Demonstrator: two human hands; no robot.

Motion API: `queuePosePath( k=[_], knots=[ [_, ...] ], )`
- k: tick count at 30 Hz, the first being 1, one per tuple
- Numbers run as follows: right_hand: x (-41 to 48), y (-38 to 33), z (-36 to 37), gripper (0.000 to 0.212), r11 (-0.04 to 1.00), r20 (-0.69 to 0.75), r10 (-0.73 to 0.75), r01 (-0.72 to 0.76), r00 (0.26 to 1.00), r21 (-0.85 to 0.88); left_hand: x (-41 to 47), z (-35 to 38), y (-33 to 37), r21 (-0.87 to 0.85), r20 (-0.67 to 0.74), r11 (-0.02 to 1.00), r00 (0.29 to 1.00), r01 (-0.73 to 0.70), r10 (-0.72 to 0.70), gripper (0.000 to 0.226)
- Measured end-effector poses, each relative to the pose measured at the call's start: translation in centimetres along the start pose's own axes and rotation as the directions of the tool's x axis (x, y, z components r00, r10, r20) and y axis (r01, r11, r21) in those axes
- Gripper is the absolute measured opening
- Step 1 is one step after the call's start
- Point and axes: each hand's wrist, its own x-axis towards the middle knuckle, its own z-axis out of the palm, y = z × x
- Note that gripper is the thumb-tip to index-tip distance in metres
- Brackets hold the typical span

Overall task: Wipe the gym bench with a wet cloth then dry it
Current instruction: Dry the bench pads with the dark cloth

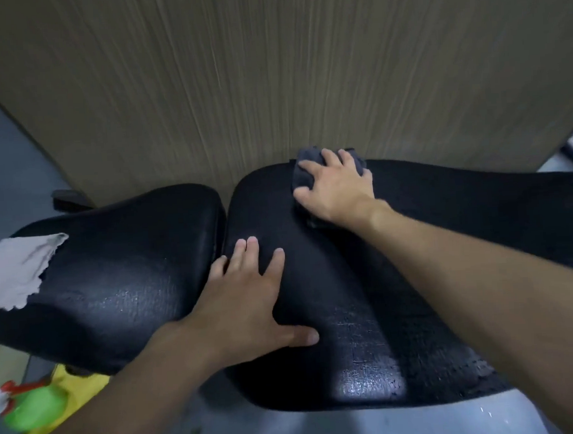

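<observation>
Bench (131, 276): right hand (337, 190), 1 o'clock, curled over dark cloth (303, 155); left hand (246, 303) flat, empty; pale cloth (16, 270), 9 o'clock.

the bench (124, 277) is black, crazed with fine pale cracks. on its far edge, a dark grey cloth (301, 172); on its left end, a pale grey cloth (13, 270). behind the bench, a brown panel (269, 67) with fine upright streaks. below its left end, a green bottle (35, 410).

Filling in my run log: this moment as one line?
phase: wiping; right hand: holds dark cloth on bench; left hand: flat on bench; grey cloth: lying on bench
</observation>
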Motion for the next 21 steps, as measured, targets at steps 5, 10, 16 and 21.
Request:
queuePosePath(
  k=[5,10,16,21],
  knots=[
    [-0.4,0.3,0.0,0.06,0.999,-0.038,-0.05,0.05,0.998,-0.009,-0.4,0.5,0.0,-0.09,-0.048,0.996,0.999,0.014,-0.018,0.128],
    [-8.7,1.1,1.3,0.059,0.983,-0.073,-0.18,0.177,0.981,-0.041,-1.2,0.6,0.2,-0.288,-0.103,0.958,0.994,-0.002,-0.029,0.117],
    [-21.0,3.0,1.7,0.061,0.955,-0.072,-0.29,0.284,0.954,-0.08,-1.6,2.1,2.3,-0.322,-0.332,0.944,0.942,-0.068,-0.046,0.055],
    [-22.4,4.4,1.0,0.063,0.947,-0.012,-0.31,0.307,0.951,-0.095,-1.2,2.1,4.4,-0.278,-0.316,0.96,0.946,-0.026,-0.066,0.05]
  ],
)
